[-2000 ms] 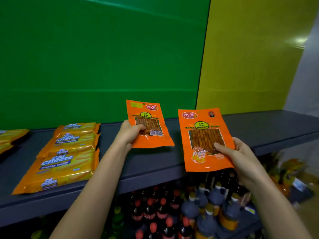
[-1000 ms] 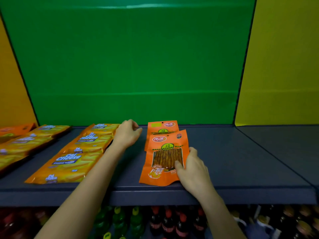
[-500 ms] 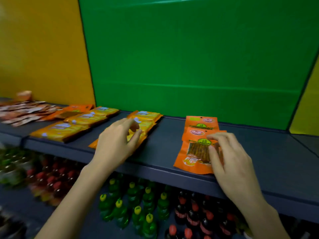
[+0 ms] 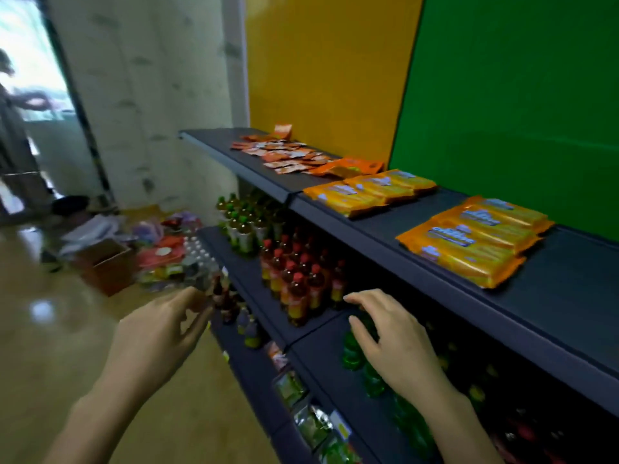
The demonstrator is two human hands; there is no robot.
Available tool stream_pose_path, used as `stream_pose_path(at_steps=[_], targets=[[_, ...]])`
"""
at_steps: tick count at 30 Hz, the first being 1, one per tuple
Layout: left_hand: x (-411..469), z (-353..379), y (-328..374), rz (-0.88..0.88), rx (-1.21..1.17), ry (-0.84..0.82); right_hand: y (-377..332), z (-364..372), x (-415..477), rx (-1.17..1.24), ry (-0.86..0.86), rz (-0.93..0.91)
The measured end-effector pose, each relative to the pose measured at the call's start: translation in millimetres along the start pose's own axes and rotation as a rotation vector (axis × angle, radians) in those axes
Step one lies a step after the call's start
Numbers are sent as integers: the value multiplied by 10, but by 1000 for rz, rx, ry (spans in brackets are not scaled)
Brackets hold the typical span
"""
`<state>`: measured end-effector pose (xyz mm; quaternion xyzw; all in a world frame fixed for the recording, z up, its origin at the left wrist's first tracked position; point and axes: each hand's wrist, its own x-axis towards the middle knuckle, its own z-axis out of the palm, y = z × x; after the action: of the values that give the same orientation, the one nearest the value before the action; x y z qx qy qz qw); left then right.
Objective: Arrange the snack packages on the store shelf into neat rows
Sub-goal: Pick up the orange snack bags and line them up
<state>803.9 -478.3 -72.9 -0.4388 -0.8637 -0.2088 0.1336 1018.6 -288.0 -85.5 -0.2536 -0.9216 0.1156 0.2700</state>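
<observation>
The dark top shelf [image 4: 395,236] runs from upper left to lower right. On it lie a row of orange cheese-wafer packs [image 4: 475,239], a second such row [image 4: 371,190] farther left, and a loose heap of small orange snack packets [image 4: 284,155] at the far end. My left hand [image 4: 157,333] hovers below the shelf over the floor, fingers relaxed, holding nothing. My right hand [image 4: 395,343] hovers in front of the lower shelf with fingers spread and empty. The two orange strip-snack pouches are out of view.
Lower shelves hold red-capped bottles [image 4: 298,279] and green bottles [image 4: 361,360]. A cardboard box [image 4: 107,266] and scattered goods [image 4: 167,249] lie on the shiny floor at left. A person [image 4: 13,128] stands by the bright doorway.
My view has swung left along the shelf. Both hands have left the orange pouches and dropped below the top shelf, empty. The pouches have passed out of sight to the right.
</observation>
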Motion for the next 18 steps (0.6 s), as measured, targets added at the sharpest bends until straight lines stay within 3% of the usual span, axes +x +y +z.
stream_pose_path(at_steps=[9,18], targets=[[-387,180,-1583,-380,64,-133,-696,1377,692,103,-192,19],[243,55,-2855,-400,66,-46,-1243,2186,1494,104,-175,83]])
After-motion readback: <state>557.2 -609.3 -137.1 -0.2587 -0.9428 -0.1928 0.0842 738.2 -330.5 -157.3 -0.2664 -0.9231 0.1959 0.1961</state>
